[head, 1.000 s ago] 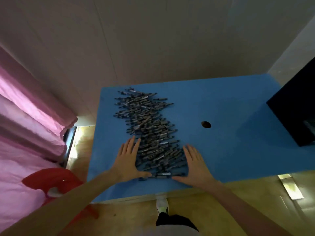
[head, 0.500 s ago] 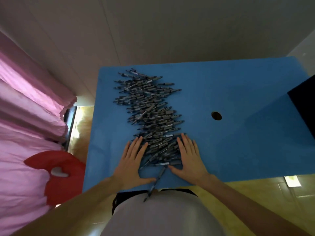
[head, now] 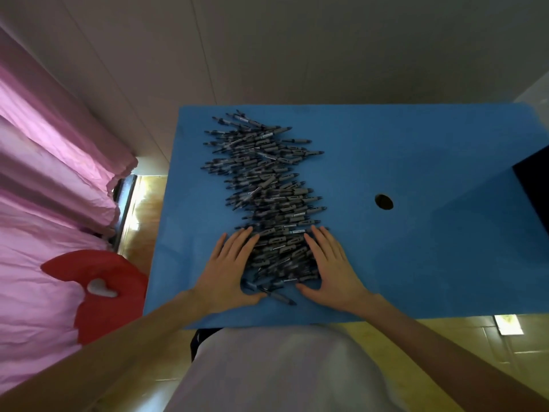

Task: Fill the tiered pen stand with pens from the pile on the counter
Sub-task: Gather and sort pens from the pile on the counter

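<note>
Pens [head: 264, 200]: a large pile of dark grey pens lies on the blue counter [head: 416, 263], in its left half. The pile forms a long band whose axis runs from the far edge toward the near edge, widest in the middle. Individual pens lie mostly crosswise to that band, long axes running left to right, many tips pointing right. At the near end one loose pen [head: 277, 296] lies apart from the rest, angled, its tip toward the near right.

Left hand [head: 228, 272]: flat on the counter, palm down, fingers straight and slightly spread, touching the left flank of the pile's near end; the thumb reaches inward under that end. Right hand [head: 332, 269]: likewise flat with straight fingers, against the right flank, thumb turned inward. Neither hand grips a pen. The two hands bracket the near end between them.

Edges: the pile's far end lies near the far edge of the counter. The loose pen and both thumbs are near the near edge. A strip of bare counter runs left of the pile. A broad bare area lies to the right, holding a round hole [head: 383, 201]. A dark object [head: 534, 179] sits at the right border. Pink curtain [head: 44, 162] and red chair [head: 98, 286] stand left of the counter.
</note>
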A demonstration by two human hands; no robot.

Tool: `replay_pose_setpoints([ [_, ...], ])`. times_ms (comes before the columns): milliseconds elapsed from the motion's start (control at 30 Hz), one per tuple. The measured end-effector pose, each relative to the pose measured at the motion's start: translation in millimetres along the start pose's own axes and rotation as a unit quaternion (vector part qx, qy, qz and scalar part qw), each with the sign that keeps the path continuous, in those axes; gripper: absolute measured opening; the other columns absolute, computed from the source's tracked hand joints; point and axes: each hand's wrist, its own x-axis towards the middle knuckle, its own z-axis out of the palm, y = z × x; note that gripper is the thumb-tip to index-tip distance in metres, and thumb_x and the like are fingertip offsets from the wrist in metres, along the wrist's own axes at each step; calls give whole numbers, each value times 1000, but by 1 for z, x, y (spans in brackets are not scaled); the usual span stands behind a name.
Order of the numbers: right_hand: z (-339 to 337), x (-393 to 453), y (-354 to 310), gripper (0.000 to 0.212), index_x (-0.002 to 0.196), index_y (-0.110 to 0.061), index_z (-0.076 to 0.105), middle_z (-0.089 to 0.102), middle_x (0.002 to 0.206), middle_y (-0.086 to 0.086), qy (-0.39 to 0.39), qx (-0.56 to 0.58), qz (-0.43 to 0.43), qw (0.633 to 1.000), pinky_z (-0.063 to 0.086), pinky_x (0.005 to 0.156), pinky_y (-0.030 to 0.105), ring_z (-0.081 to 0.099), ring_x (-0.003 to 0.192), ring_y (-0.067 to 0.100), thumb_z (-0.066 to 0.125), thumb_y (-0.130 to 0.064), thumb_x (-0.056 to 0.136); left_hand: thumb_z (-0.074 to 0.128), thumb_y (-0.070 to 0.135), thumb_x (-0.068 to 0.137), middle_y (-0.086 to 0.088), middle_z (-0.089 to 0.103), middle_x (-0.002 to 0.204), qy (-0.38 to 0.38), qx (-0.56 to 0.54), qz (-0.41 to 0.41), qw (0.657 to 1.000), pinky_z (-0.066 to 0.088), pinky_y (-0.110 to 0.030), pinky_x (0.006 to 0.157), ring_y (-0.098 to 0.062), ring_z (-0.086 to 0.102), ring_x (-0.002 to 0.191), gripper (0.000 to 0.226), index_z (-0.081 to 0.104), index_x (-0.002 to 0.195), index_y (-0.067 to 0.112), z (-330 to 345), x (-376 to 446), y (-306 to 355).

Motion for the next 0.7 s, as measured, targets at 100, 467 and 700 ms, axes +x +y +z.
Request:
replay_pose_setpoints([
  [100, -2, -5, 4, 107, 162, -15, 11, -3, 170, 4, 14, -17, 2, 1000, 12, 125, 54, -10, 157, 22, 54, -75, 85, 48, 94, 74, -3, 3, 170, 9, -14, -34, 999, 8, -53, 126, -23, 1, 158, 125, 6, 163, 18, 3, -7, 0],
  [467, 13, -18, -7, 95, 162, -8, 7, -9, 170, 6, 46, 74, 59, 994, 12, 127, 47, -6, 157, 22, 46, -65, 96, 56, 86, 76, -5, 5, 170, 74, -75, -82, 991, 10, -53, 127, -24, 2, 158, 123, 8, 162, 14, 19, -7, 19],
  [700, 15, -21, -19, 94, 162, -10, 4, -15, 169, -2, 26, 151, 46, 987, 10, 128, 45, -13, 156, 17, 66, -35, 96, 54, 71, 86, -13, 7, 170, 75, 1, 6, 997, 13, -62, 123, -30, 4, 157, 107, 16, 161, 6, 24, -1, 33],
])
